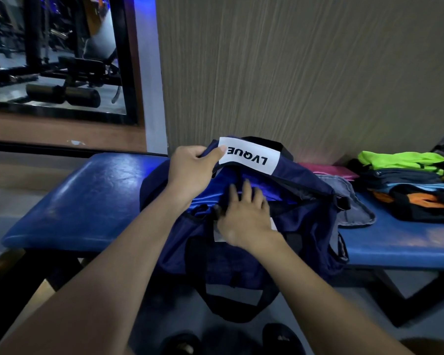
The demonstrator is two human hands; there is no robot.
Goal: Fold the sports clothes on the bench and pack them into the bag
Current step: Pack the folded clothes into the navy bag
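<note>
A navy bag [305, 216] with a white label sits on the blue bench [69, 201], its mouth held wide. My left hand [192, 170] grips the bag's far rim beside the label and lifts it. My right hand [244, 216] lies flat, fingers straight, pressing a shiny blue garment [254, 185] down inside the bag. On the bench to the right lies a stack of folded clothes [408, 190] with a neon green piece [400, 160] on top, plus a pink garment [331, 171] and a grey one [354, 201] beside the bag.
A wood-grain wall [292, 73] rises right behind the bench. A mirror [57, 55] at the left shows gym machines. The bag's black strap [231, 311] hangs over the bench's front edge. My sandalled feet [231, 340] stand on the floor below.
</note>
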